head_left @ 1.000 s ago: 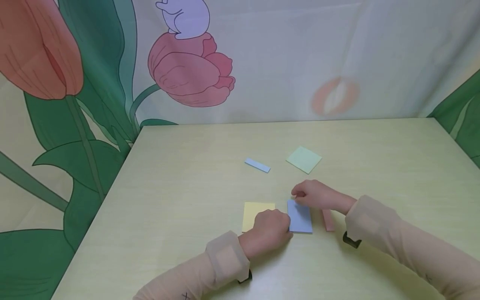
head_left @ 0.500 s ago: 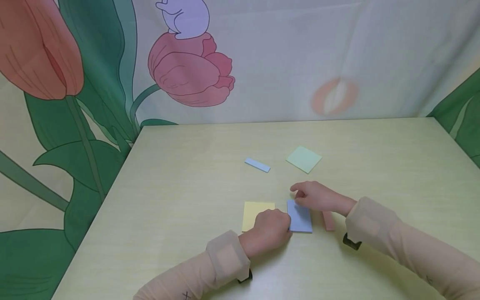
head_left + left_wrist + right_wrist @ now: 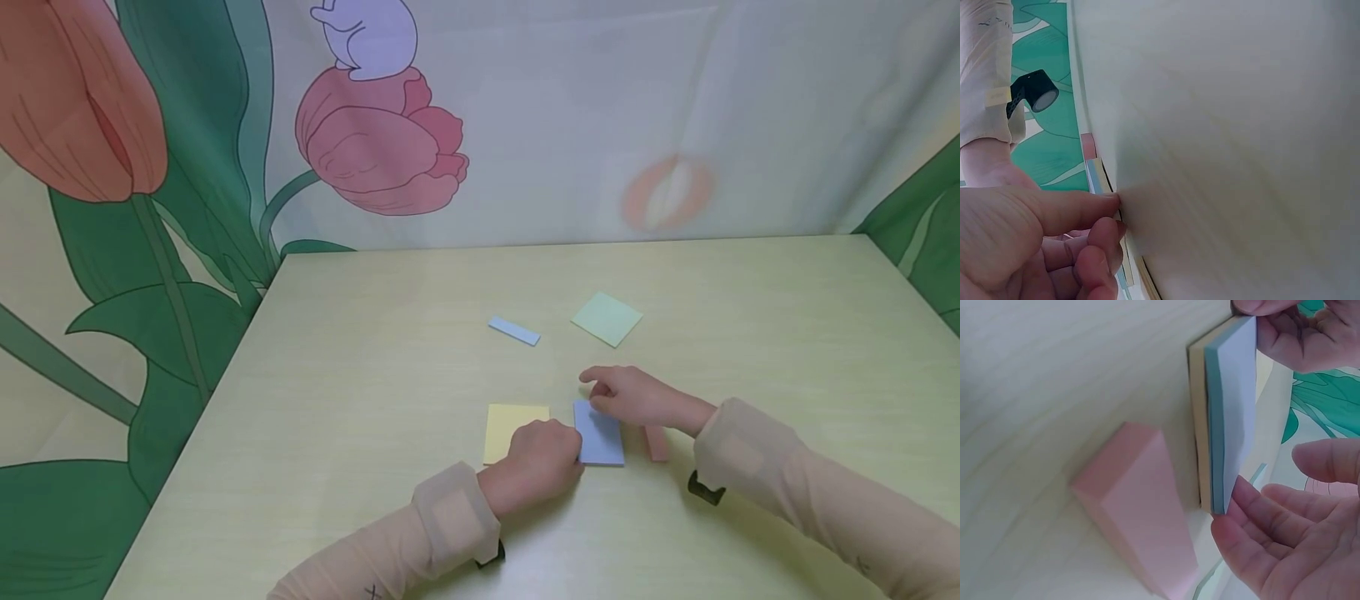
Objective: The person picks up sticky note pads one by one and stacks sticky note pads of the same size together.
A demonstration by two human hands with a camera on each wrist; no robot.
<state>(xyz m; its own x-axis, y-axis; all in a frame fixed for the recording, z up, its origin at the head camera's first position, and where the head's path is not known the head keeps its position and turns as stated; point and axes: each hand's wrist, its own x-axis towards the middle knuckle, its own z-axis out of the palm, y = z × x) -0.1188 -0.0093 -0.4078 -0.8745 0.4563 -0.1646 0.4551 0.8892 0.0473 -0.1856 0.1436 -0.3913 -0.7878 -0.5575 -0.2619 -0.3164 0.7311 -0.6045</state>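
Observation:
A blue sticky note pad lies on a pale orange pad, their edges nearly flush, as the right wrist view shows. My left hand grips the near left corner of this stack between thumb and curled fingers. Fingertips of my right hand touch the far end of the stack; its thumb stands away from it and the fingers are loosely extended. Just right of the stack is a pink block of notes, narrow in the head view. Part of a yellow pad is hidden behind my left hand.
Farther back on the table lie a narrow blue strip pad and a light green square pad, turned at an angle. A cloth printed with flowers hangs behind the table's back edge.
My right hand has shifted slightly nearer, and its index finger has straightened a little away from the thumb. The left hand and the pads stay in place.

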